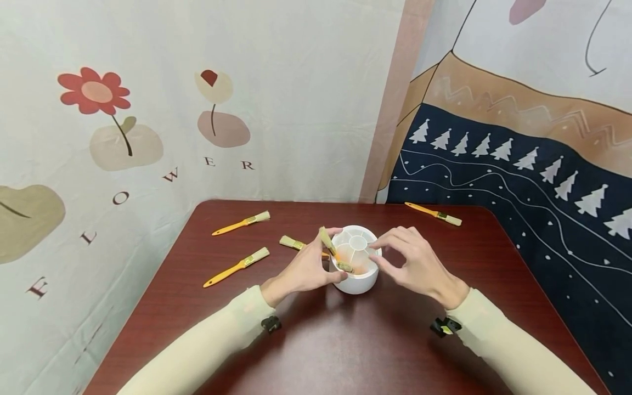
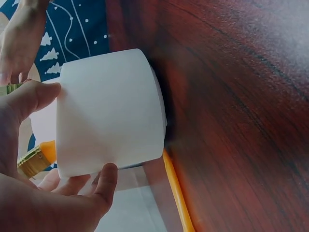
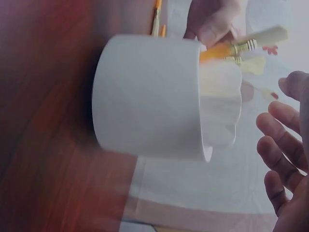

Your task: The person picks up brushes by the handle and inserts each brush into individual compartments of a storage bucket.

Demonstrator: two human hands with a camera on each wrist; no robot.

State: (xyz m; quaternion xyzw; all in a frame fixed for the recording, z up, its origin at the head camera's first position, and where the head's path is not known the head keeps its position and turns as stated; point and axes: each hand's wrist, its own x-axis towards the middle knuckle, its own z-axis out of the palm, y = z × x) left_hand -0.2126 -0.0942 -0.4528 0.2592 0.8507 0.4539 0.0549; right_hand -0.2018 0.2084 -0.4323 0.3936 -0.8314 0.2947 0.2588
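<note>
A white round organizer (image 1: 356, 284) with a divided insert stands on the table. Two paintbrushes stand in it bristles up, one paintbrush (image 1: 327, 241) at its left rim and another paintbrush (image 1: 344, 267) nearer the front. My left hand (image 1: 312, 264) grips the organizer's left side, thumb and fingers spread round its wall, as the left wrist view also shows. At the right rim hovers my right hand (image 1: 415, 262), thumb and fingers parted with nothing between them. In the right wrist view its fingers (image 3: 275, 128) are loosely bent, apart from the organizer.
On the table (image 1: 326, 351) lie a paintbrush (image 1: 242, 223) at the back left, a paintbrush (image 1: 237, 267) in front of it, and a paintbrush (image 1: 293, 242) partly hidden behind my left hand. Another paintbrush (image 1: 433, 214) lies by the back right edge. Printed cloths hang behind.
</note>
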